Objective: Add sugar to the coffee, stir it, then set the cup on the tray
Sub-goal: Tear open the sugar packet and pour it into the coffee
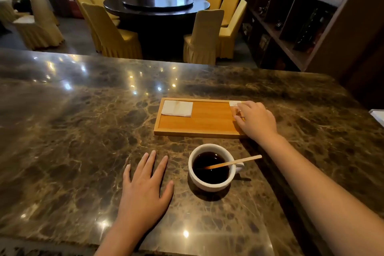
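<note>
A white cup [209, 183] of dark coffee stands on the marble counter, its handle to the right, with a wooden stir stick [239, 161] leaning in it. Behind it lies a wooden tray [199, 122] with a folded white napkin [177, 108] at its left end. At the tray's right end my right hand [256, 119] rests over a pale sugar packet [234, 104], fingers touching it; whether they grip it is unclear. My left hand [145, 187] lies flat on the counter left of the cup, fingers spread.
The dark marble counter [83, 131] stretches wide to the left. A white object [378, 116] pokes in at the right edge. Beyond the counter are a round dining table with yellow-covered chairs and a dark wooden shelf unit on the right.
</note>
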`<action>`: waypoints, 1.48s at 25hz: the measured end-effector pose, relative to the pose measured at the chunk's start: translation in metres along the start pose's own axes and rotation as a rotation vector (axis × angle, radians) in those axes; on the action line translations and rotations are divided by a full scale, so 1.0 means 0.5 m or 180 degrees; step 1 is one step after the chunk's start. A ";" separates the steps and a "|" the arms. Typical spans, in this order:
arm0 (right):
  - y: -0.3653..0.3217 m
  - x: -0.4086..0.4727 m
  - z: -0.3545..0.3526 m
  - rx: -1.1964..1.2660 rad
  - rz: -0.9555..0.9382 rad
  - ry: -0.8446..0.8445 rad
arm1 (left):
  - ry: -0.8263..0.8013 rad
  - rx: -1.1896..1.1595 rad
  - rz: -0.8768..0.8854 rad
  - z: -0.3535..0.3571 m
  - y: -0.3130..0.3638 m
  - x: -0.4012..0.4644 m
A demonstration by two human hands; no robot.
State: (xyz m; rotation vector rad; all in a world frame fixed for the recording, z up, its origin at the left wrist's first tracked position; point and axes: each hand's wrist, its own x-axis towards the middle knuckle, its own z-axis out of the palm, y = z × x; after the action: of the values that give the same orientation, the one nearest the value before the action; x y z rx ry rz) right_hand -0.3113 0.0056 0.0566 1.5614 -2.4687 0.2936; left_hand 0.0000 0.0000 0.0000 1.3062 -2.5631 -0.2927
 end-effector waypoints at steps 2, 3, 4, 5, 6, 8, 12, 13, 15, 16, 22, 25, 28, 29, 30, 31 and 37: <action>-0.006 0.020 0.010 -0.0078 0.0181 0.0020 | 0.0089 0.0022 -0.0014 -0.006 0.004 0.001; -0.009 0.027 0.019 -0.0168 0.0205 0.0044 | 0.0115 0.0061 -0.0010 -0.006 0.004 0.001; -0.015 0.031 0.021 -0.0164 0.0244 0.0040 | 0.0169 0.0066 -0.0008 -0.004 0.004 -0.001; -0.015 0.036 0.028 -0.0150 0.0239 0.0063 | 0.0170 0.0051 -0.0023 -0.003 0.004 0.000; -0.015 0.039 0.032 -0.0100 0.0241 0.0080 | 0.0174 0.0038 -0.0033 -0.003 0.005 0.000; -0.007 0.043 0.033 0.0105 0.0315 0.0113 | 0.0200 0.0027 -0.0038 -0.003 0.003 0.000; 0.002 0.041 0.041 0.0850 0.0735 0.0317 | 0.0182 0.0024 -0.0051 -0.002 0.005 0.000; 0.007 0.040 0.040 0.0979 0.0924 0.0339 | 0.0182 0.0033 -0.0052 -0.003 0.005 0.000; 0.017 0.039 0.039 0.1101 0.1276 0.0190 | 0.0176 0.0022 -0.0054 -0.003 0.005 0.001; 0.023 0.038 0.038 0.1159 0.1373 0.0089 | 0.0170 -0.0002 -0.0061 -0.003 0.005 0.001; 0.031 0.016 0.028 0.2157 0.1919 0.0328 | 0.0166 -0.0014 -0.0047 -0.001 0.004 0.001; 0.038 0.005 0.020 0.2909 0.2157 0.0397 | 0.0156 -0.0015 -0.0033 0.000 0.003 0.002; 0.044 -0.010 -0.002 0.3384 0.2175 0.0378 | 0.0150 -0.0002 -0.0039 -0.002 0.004 0.002; 0.044 -0.016 -0.013 0.3546 0.2169 0.0406 | 0.0148 -0.0004 -0.0037 -0.002 0.004 0.002; 0.043 -0.022 -0.024 0.3735 0.2149 0.0425 | 0.0145 -0.0005 -0.0035 -0.004 0.005 0.001; 0.041 -0.028 -0.034 0.3951 0.2117 0.0437 | 0.0141 -0.0005 -0.0037 -0.004 0.005 0.001; 0.039 -0.075 -0.089 0.5060 0.2113 0.0301 | 0.0170 0.0024 -0.0011 0.000 0.001 0.000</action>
State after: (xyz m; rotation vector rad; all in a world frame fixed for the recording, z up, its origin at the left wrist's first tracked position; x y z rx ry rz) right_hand -0.3102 0.0586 0.0876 0.6568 -2.4518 2.7554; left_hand -0.0003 0.0002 0.0003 1.3034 -2.5202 -0.2457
